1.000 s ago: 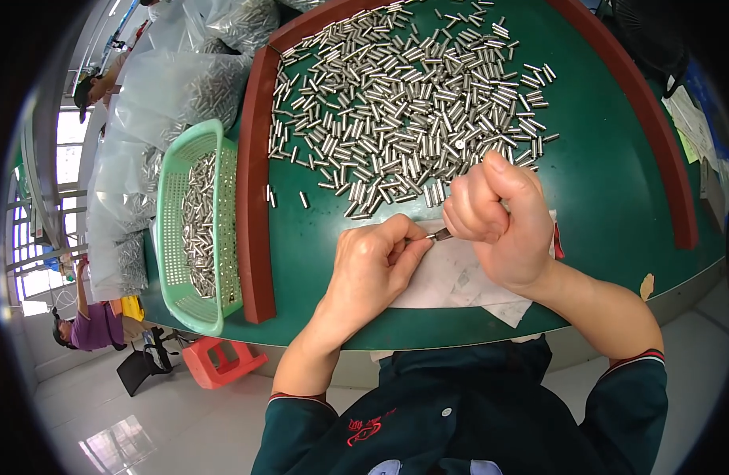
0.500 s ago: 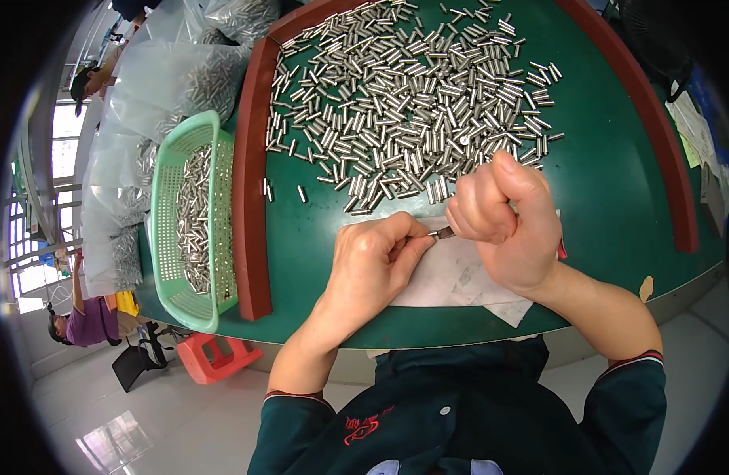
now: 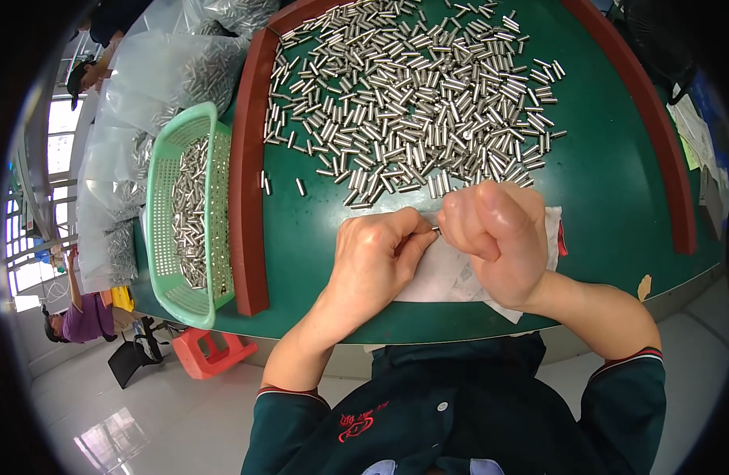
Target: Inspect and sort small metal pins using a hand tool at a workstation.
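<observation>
My left hand [image 3: 374,257] is closed in a pinch on a small metal pin [image 3: 436,229] whose end shows past the fingertips. Right up against that end is my right hand [image 3: 499,237], curled into a fist with the thumb on top. What it grips is hidden inside the fingers. Both hands are over a whitish cloth [image 3: 436,281] on the green tabletop. Just beyond them spreads a wide heap of short, shiny metal pins [image 3: 404,103].
Dark red rails [image 3: 250,198] border the table. Outside the left rail stands a light green basket [image 3: 222,229] with pins inside, beside clear plastic bags [image 3: 135,87] of more pins. A red stool [image 3: 210,352] is on the floor. Other people are at far left.
My right fist has tipped forward and down, closer to the left fingertips. The dark strip that showed between the hands is now covered. My left hand keeps its pinch.
</observation>
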Demonstrator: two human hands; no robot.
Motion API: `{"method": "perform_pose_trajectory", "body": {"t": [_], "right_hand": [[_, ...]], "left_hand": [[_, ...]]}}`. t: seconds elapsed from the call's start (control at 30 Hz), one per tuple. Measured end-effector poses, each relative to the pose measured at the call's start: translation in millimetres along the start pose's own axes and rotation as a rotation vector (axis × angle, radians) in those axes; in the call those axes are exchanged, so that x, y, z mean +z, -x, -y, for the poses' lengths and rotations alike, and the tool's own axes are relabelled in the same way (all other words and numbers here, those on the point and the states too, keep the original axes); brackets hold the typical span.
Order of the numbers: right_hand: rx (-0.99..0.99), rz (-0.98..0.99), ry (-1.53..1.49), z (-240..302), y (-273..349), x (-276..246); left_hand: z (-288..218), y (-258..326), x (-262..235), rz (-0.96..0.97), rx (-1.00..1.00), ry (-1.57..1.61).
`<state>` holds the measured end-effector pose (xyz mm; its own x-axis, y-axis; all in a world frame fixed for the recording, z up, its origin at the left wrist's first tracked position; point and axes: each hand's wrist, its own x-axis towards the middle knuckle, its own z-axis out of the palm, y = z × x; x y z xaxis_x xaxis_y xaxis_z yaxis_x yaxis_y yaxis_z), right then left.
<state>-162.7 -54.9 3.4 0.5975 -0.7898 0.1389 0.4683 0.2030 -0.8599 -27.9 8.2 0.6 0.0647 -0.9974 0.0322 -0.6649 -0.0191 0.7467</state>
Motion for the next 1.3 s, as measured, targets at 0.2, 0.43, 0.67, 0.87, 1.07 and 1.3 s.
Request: {"method": "perform_pose_trajectory", "body": {"t": [0.2, 0.43, 0.67, 0.87, 1.07, 1.3], "right_hand": [[-0.112, -0.001, 0.101, -5.6, 0.0, -1.1], [-0.034, -0.057, -0.137, 3.0, -1.0, -1.5], [0.045, -0.025, -0.289, 5.2, -0.5, -11.8], [0.062, -0.045, -0.287, 3.0, -3.3, -13.1], [0.085, -0.054, -0.281, 4.9, -6.4, -13.9], [0.095, -0.054, -0.275, 5.8, -7.7, -13.2]], "left_hand": [[-8.5, -4.1, -1.5, 0.006, -0.015, -0.006], [-9.0, 2.4, -4.6, -0.007, 0.054, -0.08], [12.3, -5.4, -23.9, 0.204, -0.378, 1.293], [14.3, -8.5, -26.9, 0.194, -0.464, 1.393], [4.0, -11.1, -28.0, 0.114, -0.486, 1.339], [3.4, -9.0, -17.7, -0.13, -0.197, 0.496]]}}
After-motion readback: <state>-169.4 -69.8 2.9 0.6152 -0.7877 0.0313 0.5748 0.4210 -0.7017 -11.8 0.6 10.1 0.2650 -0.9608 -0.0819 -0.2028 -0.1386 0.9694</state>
